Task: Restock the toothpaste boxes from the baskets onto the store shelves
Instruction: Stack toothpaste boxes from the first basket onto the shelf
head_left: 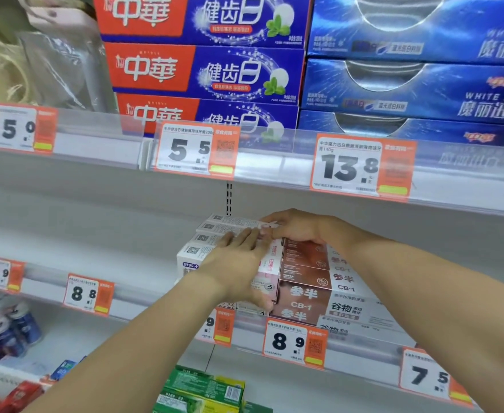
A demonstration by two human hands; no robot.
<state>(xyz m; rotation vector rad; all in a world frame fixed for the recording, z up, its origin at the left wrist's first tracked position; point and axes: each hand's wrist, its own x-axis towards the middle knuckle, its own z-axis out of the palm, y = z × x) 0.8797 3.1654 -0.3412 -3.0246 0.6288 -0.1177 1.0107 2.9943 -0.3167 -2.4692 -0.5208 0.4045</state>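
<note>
Two bare hands meet on a stack of white toothpaste boxes [212, 242] on the middle shelf [143, 293], just below centre. The left hand [239, 263] lies flat on top, fingers straight toward one o'clock. The right hand [292, 226], at two o'clock from it, seems to pinch the top box's far end. Brown boxes [301, 281] touch the stack at three o'clock.

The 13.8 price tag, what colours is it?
White with an orange border and panel, clearest in the head view.

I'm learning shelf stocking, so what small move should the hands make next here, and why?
Probably nudge the white boxes straight and flush against the brown boxes. The left hand lies flat on the stack, the right hand holds its top, and the upper boxes look fanned out of line.
</note>
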